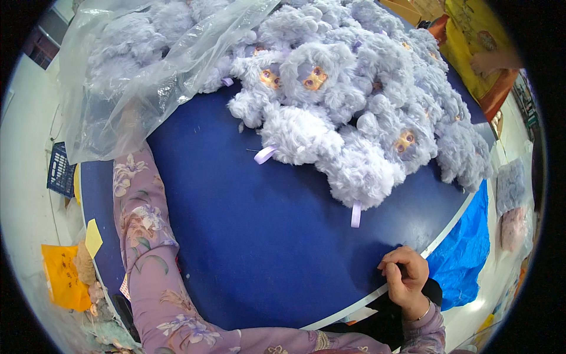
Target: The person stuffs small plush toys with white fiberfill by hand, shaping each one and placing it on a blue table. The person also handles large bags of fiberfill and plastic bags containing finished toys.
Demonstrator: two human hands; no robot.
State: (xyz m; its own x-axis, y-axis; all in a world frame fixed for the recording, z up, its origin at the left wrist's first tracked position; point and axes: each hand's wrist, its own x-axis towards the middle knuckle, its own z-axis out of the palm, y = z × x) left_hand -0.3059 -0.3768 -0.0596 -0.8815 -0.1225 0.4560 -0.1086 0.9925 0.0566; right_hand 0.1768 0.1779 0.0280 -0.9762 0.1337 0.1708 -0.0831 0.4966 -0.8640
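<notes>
My left hand (132, 117) shows only faintly through a clear plastic bag (172, 66), reaching in from a floral sleeve. The plastic blurs its fingers, so what they hold cannot be made out. Inside the bag lie pale lavender plush toys (128, 44). My right hand (407, 274) rests by the white table edge, fingers curled in with nothing visible in them. Ahead of it, more plush toys (305, 132) are heaped on the blue tabletop (247, 230). Several show small orange-and-purple faces. A lilac ribbon loop (356, 214) sticks out from the nearest toy, and another ribbon loop (265, 155) lies to its left.
At the far right another person's hand (486, 62) is near yellow cloth (468, 40). Blue plastic sheeting (464, 248) hangs beyond the right edge. To the left are a dark blue basket (61, 170), an orange bag with writing (66, 278) and more plush (86, 263).
</notes>
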